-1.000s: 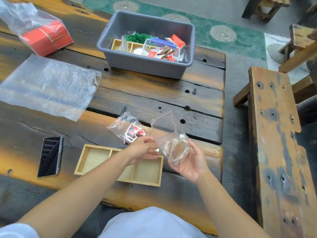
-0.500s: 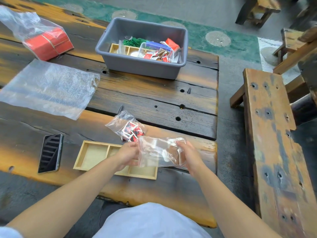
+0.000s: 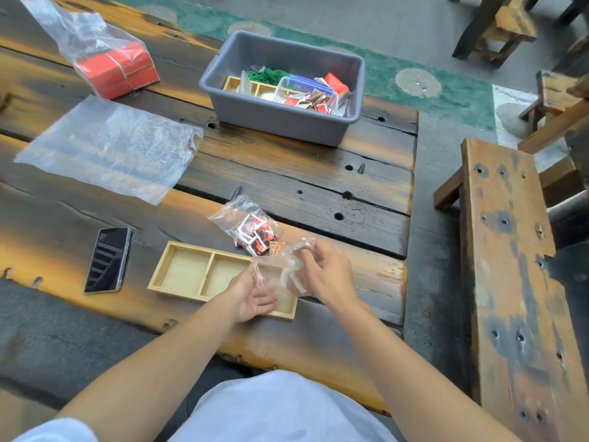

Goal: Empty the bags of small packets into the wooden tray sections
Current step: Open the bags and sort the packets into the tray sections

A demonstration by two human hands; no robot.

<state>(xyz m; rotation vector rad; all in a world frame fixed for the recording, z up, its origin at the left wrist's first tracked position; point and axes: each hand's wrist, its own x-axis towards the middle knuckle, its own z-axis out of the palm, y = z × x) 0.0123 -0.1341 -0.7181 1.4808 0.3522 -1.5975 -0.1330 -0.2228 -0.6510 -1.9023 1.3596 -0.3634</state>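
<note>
**Both hands on a clear bag over the tray's right end**

Your two hands pinch one clear bag (image 3: 280, 272) between them: your right hand (image 3: 325, 275) grips its upper right part with fingers curled into the plastic, and your left hand (image 3: 255, 298) holds its lower left edge, palm turned up. What the bag holds is too blurred to make out.

From largest to smallest around that grip: the dark plank table (image 3: 287, 173) carries everything, with a wooden bench (image 3: 510, 282) standing off its right side. At the far edge sits a grey tub (image 3: 280, 90) holding another wooden tray, green material and loose red and white packets. Left of the tub lies a flat sheet of bubble wrap (image 3: 108, 148), and beyond it a plastic bag with a red box (image 3: 118, 70) inside.

Near you, the wooden tray (image 3: 178, 272) lies flat with its left and middle sections bare; your hands and the bag cover its right section. A phone (image 3: 108, 260) lies face up just left of the tray. A second small bag of red, black and white packets (image 3: 251, 231) rests on the table just beyond the tray, close to your right fingertips.
</note>
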